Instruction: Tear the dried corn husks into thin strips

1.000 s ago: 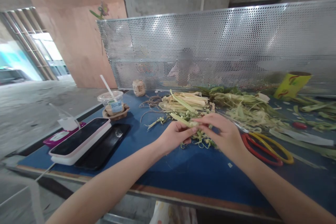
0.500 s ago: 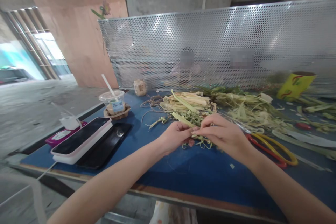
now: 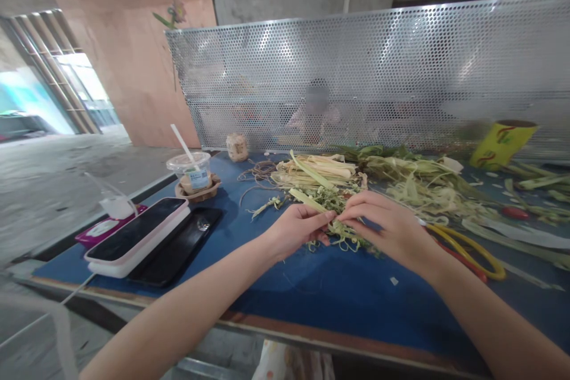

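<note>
My left hand (image 3: 303, 228) is closed on a pale green leaf strip (image 3: 308, 200), whose free end sticks out up and to the left. Just to its right, the fingertips of my right hand (image 3: 378, 222) are pinched close to the strip's near end; what they grip is too small to make out. Behind and below the fingers lies a bunch of curly green plant scraps (image 3: 345, 237). A bundle of pale yellow strips (image 3: 320, 172) rests beyond my hands.
Yellow-handled scissors (image 3: 467, 249) lie to the right, near green husks (image 3: 423, 196) and a yellow roll (image 3: 503, 145). To the left are a drink cup (image 3: 191, 175), a phone (image 3: 138, 234) and a black tray (image 3: 178, 246). A perforated metal screen (image 3: 356, 71) stands behind.
My right hand has shifted slightly right, and a small gap has opened between its fingertips and my left thumb. The left hand still holds the strip.
</note>
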Motion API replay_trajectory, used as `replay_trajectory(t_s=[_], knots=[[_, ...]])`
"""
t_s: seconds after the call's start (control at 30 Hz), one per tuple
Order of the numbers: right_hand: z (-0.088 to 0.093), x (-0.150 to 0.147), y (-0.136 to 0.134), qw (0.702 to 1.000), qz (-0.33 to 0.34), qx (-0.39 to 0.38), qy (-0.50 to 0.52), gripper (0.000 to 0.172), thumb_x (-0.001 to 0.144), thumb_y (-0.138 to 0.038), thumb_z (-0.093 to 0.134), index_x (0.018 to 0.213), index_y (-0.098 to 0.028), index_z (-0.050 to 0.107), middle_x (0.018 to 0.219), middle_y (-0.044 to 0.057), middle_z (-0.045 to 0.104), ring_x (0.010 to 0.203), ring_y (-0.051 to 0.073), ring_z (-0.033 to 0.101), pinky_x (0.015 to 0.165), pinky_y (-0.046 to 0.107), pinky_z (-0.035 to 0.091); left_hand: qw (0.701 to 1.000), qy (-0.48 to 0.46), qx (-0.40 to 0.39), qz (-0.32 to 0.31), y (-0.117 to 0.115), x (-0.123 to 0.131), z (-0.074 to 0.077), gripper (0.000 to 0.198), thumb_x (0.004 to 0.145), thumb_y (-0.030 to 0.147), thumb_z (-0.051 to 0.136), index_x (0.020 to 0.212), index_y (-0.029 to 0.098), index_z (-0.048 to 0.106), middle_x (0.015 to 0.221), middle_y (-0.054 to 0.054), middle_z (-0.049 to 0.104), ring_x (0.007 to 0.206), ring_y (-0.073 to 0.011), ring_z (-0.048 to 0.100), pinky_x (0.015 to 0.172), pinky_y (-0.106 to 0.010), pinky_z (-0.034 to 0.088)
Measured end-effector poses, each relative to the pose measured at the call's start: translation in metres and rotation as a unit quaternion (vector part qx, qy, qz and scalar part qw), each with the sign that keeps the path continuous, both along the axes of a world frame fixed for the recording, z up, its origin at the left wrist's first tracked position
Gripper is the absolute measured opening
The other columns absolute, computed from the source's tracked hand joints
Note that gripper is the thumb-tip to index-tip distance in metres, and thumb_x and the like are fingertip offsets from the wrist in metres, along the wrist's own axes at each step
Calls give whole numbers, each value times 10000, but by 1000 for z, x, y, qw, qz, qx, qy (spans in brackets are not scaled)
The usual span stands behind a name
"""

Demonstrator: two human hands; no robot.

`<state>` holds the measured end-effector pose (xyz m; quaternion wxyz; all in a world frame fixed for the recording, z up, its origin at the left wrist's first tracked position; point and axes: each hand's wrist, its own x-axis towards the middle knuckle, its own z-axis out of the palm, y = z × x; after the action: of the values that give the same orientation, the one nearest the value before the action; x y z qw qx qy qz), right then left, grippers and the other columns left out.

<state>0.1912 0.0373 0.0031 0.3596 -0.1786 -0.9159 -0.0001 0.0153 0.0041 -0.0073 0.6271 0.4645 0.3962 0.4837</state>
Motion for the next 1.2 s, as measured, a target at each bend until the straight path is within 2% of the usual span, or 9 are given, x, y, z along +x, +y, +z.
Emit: replay_trajectory(t_s=[0.23,0.4,0.53,0.7,0.83,0.93,1.07,1.13,1.2], knots=[[2,-1,-5,1000,-3,-3,-5,94,842,-176,437,882,-201,519,848,50,572,837,152,545,729,275,457,996,83,38,0,3,-3,-7,333,627,414,650,615,89,579,464,60,408,432,-74,495,478,-219,352],[3,-3,-6,999,13,-8,-40,76,847,-173,426,878,-197,491,830,48,569,821,156,530,710,282,447,983,166,80,4,2,-4,-10,351,668,449,593,640,99,587,455,28,482,442,-71,470,467,-198,303],[2,-4,-6,997,34,-14,-64,98,842,-169,432,916,-199,489,837,46,568,814,161,517,724,305,434,969,216,118,14,2,-4,-8,312,700,405,559,619,105,584,441,20,497,424,-67,431,451,-191,291],[4,-5,-11,994,25,-49,-92,166,822,-121,442,962,-201,482,848,43,538,813,153,496,715,287,426,938,300,164,52,2,-5,-6,262,714,316,519,558,111,567,457,22,474,427,-62,391,424,-178,289],[1,-10,-14,994,-19,35,-102,153,819,-140,442,933,-204,521,849,62,531,882,191,469,770,343,383,937,299,174,45,3,-5,-9,163,686,200,481,575,121,572,455,33,465,429,-68,417,431,-175,314],[-1,-13,-14,990,-39,90,-104,139,832,-154,426,901,-200,539,813,66,542,860,198,461,797,379,343,934,306,181,42,5,-5,-11,149,651,141,447,578,128,577,446,42,456,425,-70,411,434,-178,309],[-4,-15,-11,992,-33,82,-87,114,834,-165,443,898,-201,530,780,50,556,836,192,462,774,369,343,913,327,225,96,6,-6,-10,113,641,160,497,570,134,580,549,20,513,548,-88,434,501,-182,325],[-6,-16,-9,996,-26,54,-66,126,830,-166,453,930,-210,515,796,44,564,831,189,469,764,366,358,923,305,216,96,6,-5,-10,114,663,192,505,576,136,554,572,17,502,545,-87,436,507,-189,333],[-9,-17,-9,999,-16,17,-31,179,822,-174,468,994,-223,484,829,43,567,851,193,477,767,369,382,947,249,194,61,6,-4,-10,143,715,243,479,619,145,515,563,31,460,478,-69,409,477,-193,330]])
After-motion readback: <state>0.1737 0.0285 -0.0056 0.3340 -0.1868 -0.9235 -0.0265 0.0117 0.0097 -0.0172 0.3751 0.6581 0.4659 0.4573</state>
